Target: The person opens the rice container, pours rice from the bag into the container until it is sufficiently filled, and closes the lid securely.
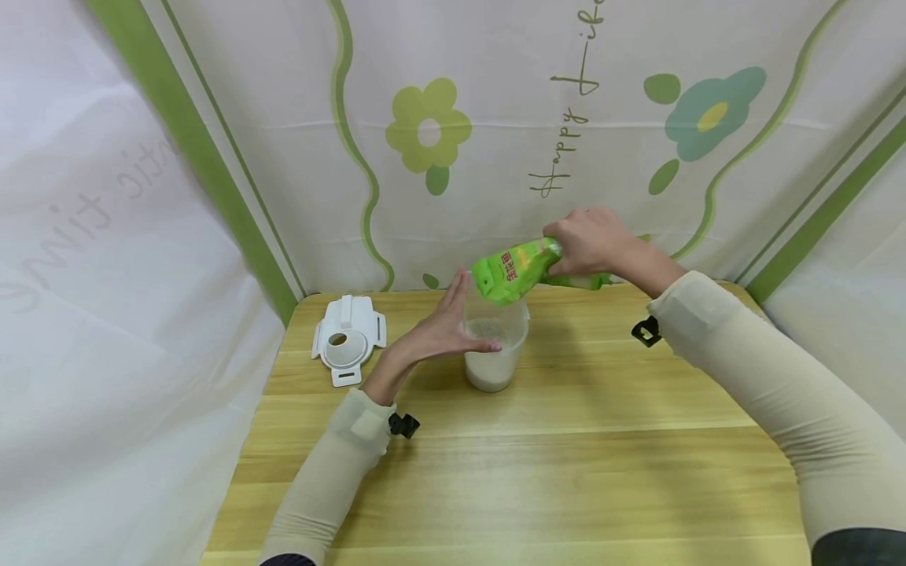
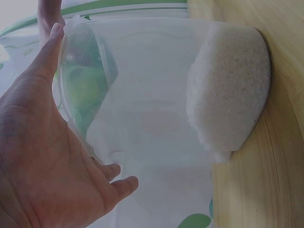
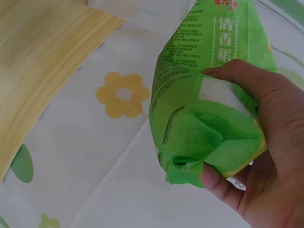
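A green bag of rice (image 1: 513,271) is tipped with its mouth down over a clear plastic container (image 1: 515,339). My right hand (image 1: 591,240) grips the bag at its bottom end, with thumb and fingers around the crumpled film in the right wrist view. My left hand (image 1: 446,322) holds the container at its rim, thumb on one side and fingers on the other. White rice (image 2: 232,90) lies heaped in the bottom of the container, higher along one side. Through the clear wall the green bag's end (image 2: 85,90) shows just inside the rim.
A white plastic lid (image 1: 348,339) with a round opening lies on the wooden table (image 1: 566,472), left of the container. Behind the table's back edge hangs a white curtain (image 1: 283,94) printed with flowers, and more cloth hangs at both sides.
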`<act>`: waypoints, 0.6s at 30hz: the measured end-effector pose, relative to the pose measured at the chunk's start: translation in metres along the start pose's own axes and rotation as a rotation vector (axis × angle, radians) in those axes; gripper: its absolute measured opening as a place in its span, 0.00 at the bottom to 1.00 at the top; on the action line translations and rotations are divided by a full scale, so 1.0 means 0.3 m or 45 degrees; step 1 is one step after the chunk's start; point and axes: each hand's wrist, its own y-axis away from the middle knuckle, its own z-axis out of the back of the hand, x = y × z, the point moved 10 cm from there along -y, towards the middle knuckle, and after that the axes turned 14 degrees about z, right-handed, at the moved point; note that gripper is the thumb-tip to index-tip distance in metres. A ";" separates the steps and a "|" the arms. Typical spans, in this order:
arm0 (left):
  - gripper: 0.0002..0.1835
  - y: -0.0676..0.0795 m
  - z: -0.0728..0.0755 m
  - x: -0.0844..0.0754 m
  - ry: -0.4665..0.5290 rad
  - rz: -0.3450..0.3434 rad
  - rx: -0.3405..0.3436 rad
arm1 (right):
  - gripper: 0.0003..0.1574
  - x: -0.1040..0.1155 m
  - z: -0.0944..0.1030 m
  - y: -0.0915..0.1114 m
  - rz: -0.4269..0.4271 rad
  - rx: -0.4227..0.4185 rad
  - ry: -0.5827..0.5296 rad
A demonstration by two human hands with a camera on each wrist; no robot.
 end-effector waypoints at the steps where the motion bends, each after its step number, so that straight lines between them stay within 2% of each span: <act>1: 0.78 0.000 0.001 0.001 0.001 0.001 0.000 | 0.20 -0.003 -0.002 0.002 -0.001 -0.002 -0.014; 18: 0.77 0.005 0.004 -0.003 0.027 -0.019 0.008 | 0.19 -0.062 -0.039 0.021 -0.068 -0.008 -0.243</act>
